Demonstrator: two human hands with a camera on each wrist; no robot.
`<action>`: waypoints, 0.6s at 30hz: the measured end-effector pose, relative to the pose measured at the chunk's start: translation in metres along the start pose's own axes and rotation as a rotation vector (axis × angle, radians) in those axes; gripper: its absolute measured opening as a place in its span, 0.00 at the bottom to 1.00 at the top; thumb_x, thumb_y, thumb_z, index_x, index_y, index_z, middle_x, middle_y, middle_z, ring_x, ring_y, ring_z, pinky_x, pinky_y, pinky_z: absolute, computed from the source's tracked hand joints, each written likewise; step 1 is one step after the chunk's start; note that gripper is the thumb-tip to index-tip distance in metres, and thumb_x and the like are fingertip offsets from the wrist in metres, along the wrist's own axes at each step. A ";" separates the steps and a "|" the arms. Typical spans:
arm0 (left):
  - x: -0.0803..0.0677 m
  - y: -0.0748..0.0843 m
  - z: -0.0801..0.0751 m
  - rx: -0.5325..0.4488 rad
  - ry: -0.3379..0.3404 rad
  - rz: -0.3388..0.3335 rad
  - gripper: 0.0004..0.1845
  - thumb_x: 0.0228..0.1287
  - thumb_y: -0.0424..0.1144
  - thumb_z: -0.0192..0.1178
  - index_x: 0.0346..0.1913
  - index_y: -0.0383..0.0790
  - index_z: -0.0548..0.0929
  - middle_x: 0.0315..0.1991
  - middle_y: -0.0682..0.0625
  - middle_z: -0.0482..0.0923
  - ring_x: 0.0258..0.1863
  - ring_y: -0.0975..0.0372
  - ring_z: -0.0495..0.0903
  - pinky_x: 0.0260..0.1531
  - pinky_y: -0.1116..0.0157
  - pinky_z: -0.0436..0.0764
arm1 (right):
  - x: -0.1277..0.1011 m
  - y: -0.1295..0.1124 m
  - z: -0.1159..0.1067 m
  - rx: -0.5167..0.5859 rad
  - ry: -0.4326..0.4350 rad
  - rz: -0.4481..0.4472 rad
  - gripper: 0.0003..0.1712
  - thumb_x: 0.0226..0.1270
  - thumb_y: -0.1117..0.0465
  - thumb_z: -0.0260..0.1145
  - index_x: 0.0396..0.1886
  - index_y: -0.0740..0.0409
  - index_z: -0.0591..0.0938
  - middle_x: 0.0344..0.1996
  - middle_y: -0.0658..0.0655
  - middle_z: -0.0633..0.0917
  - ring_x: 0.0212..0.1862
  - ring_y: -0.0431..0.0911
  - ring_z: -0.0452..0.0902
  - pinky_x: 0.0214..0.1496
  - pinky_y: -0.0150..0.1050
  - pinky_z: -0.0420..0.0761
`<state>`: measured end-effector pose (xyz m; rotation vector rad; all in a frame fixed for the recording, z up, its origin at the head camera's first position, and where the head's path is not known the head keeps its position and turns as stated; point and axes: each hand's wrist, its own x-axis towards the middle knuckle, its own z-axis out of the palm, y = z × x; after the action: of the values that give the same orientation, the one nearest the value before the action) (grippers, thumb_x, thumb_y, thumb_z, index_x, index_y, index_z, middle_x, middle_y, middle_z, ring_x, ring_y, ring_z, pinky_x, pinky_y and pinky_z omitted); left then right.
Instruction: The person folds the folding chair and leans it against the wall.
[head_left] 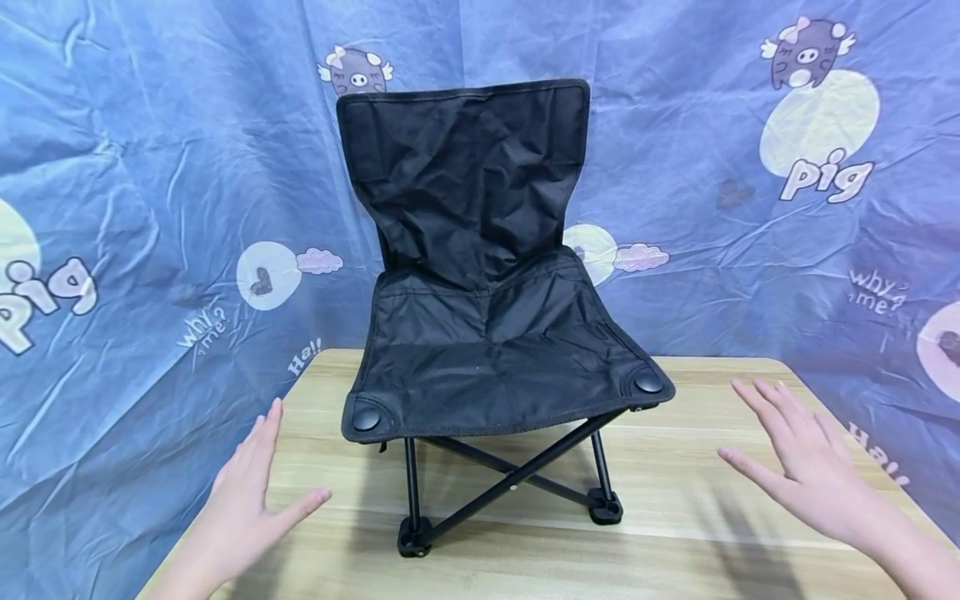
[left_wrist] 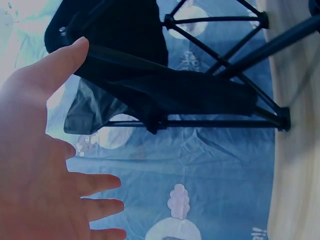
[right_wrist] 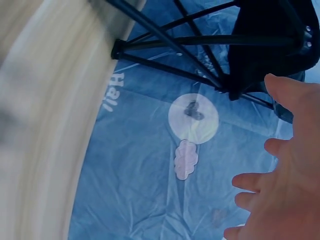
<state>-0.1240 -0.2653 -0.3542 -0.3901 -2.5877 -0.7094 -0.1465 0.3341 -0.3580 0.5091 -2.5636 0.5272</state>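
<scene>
A black folding chair (head_left: 480, 367) stands unfolded on the wooden table, its fabric back upright and its crossed metal legs ending in black plastic feet. To the left of the seat, my left hand (head_left: 243, 500) hovers with straight fingers and thumb spread, holding nothing. My right hand (head_left: 806, 471) is raised on the other side, fingers extended, apart from the chair. In the left wrist view, the left thumb overlaps the chair's dark fabric (left_wrist: 200, 92). The right wrist view shows the chair's leg tubes (right_wrist: 165, 37) beyond the right hand (right_wrist: 285, 170).
The light wooden tabletop (head_left: 660, 550) has rounded back corners. Behind and around it hangs a wrinkled blue cloth (head_left: 187, 167) printed with pigs, clouds and lettering. Shadows of the hands fall on the wood at both sides.
</scene>
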 end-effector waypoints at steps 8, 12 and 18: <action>0.003 0.012 -0.007 -0.083 -0.019 -0.010 0.62 0.57 0.45 0.74 0.80 0.51 0.36 0.73 0.36 0.60 0.69 0.39 0.60 0.69 0.77 0.49 | 0.009 -0.008 -0.005 0.139 -0.007 -0.015 0.47 0.66 0.62 0.68 0.79 0.58 0.54 0.71 0.74 0.59 0.77 0.62 0.42 0.78 0.46 0.33; 0.003 0.016 -0.008 -0.118 -0.010 0.006 0.62 0.57 0.43 0.74 0.81 0.52 0.36 0.70 0.39 0.66 0.70 0.58 0.62 0.59 0.88 0.48 | 0.011 -0.014 -0.007 0.211 -0.027 0.020 0.47 0.68 0.63 0.66 0.80 0.51 0.52 0.73 0.72 0.57 0.77 0.42 0.38 0.71 0.25 0.34; 0.008 0.020 -0.001 -0.295 0.044 0.118 0.59 0.54 0.28 0.72 0.81 0.49 0.44 0.61 0.36 0.77 0.60 0.79 0.69 0.57 0.85 0.64 | 0.014 -0.022 -0.007 0.280 -0.028 0.019 0.45 0.70 0.65 0.64 0.80 0.47 0.53 0.74 0.62 0.61 0.72 0.25 0.42 0.66 0.16 0.42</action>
<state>-0.1230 -0.2481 -0.3409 -0.6042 -2.3993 -1.0472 -0.1459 0.3145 -0.3388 0.5900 -2.5355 0.8992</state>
